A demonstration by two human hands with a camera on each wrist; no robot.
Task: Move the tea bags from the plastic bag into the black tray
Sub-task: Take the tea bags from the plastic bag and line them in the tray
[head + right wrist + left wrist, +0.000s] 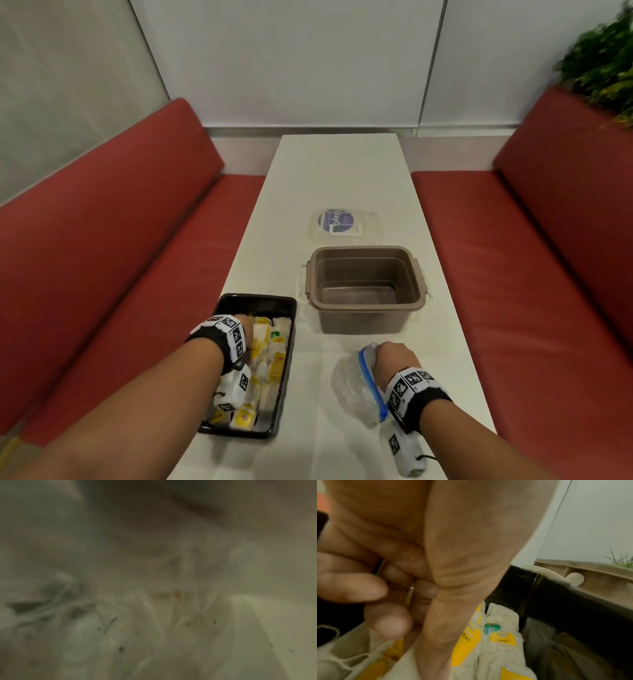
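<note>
The black tray (260,300) lies at the table's front left and is packed with white and yellow tea bags (270,356). My left hand (246,325) hovers low over the tray's far end. In the left wrist view its fingers (368,588) are loosely curled and its thumb points down onto the tea bags (501,649) beside the tray wall (556,601). Nothing shows between the fingers. To the right my right hand (392,356) grips the mouth of the clear plastic bag (352,387) with the blue zip strip. The bag lies crumpled on the table. The right wrist view is a blur of plastic film (154,628).
A brown tub (366,291) stands open just beyond the tray and bag, its handle close to the tray (590,577). Its clear lid (344,222) lies farther back on the white table (342,171). Red benches (102,257) flank both sides. A plant (603,68) is at the far right.
</note>
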